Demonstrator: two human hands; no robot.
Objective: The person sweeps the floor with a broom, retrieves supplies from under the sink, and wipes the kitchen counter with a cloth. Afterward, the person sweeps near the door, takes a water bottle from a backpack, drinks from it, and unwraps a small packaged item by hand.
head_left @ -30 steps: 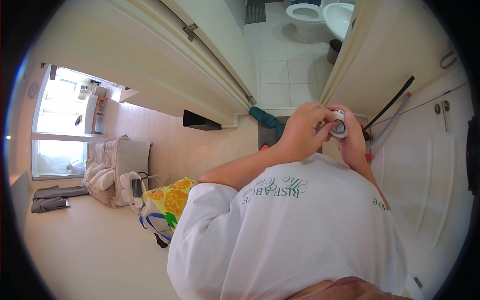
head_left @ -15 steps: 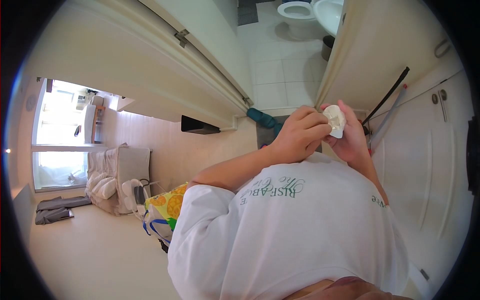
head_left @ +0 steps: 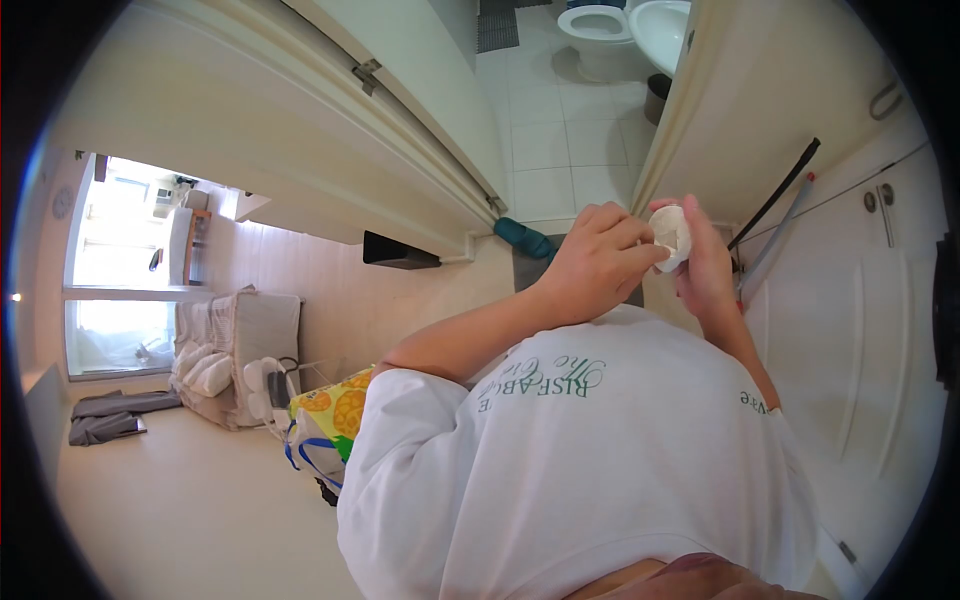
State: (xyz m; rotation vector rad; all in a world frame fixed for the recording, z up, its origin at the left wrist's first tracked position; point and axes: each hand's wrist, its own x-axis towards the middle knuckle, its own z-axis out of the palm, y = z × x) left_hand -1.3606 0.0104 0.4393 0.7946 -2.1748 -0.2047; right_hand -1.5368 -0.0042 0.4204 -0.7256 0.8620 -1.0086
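In the head view, my right hand holds a small white rounded object with a pale, hollow-looking face; its exact kind I cannot make out. The fingers and thumb wrap round its back and far edge. My left hand is beside it with bent fingers, and its fingertips pinch the near edge of the object. Both hands are raised in front of the white T-shirt, above a grey mat on the floor.
Teal slippers lie by the bathroom doorway, with a toilet and sink beyond. White cabinet doors and leaning poles are at right. Left are a yellow patterned bag, a bed and a black bin.
The white object has tilted slightly in my right hand and shows more of its hollow-looking face. My left fingers have shifted a little along its edge.
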